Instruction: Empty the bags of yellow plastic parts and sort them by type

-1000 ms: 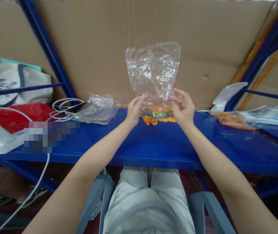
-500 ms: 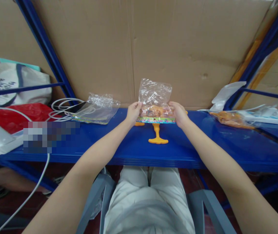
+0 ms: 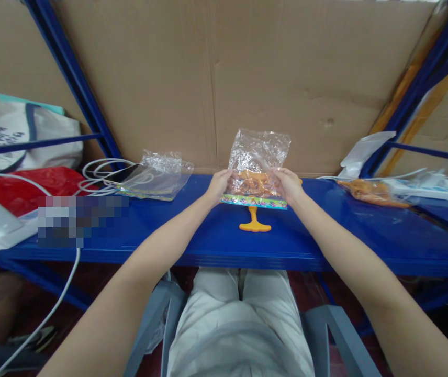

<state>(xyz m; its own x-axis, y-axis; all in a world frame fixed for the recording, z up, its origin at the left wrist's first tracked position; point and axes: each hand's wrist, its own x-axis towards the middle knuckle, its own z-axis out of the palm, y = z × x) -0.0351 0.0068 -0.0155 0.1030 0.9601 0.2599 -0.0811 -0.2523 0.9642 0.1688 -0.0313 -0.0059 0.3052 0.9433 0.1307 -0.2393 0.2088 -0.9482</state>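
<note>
Left hand (image 3: 219, 187): fingers pinched on the left edge of a clear bag, thumb toward the wearer's side.
Right hand (image 3: 289, 184): fingers pinched on the bag's right edge, level with the other.
Clear bag (image 3: 259, 148), one: held spread between both hands over the middle of the shelf, crinkled plain end up, printed band (image 3: 254, 201) along the lower end.
Orange pieces (image 3: 255, 183), several: visible through the film; whether inside the bag or behind it, cannot tell.
Orange handle (image 3: 255, 226), T-shaped: lying on the shelf, crossbar toward the wearer, stem running up behind the printed band.
Step in hand, as judged: holding the bag flat and displayed, two-handed.
Next move, as judged: calls for a light, even hold on both edges, the film being limp, and care not to drag the handle.
Blue shelf (image 3: 208, 235): beneath all the above.
Second clear bag (image 3: 161, 180): to the left, beside coiled white cable (image 3: 106, 167).
Packet with orange contents (image 3: 369, 192): to the right, well apart.
</note>
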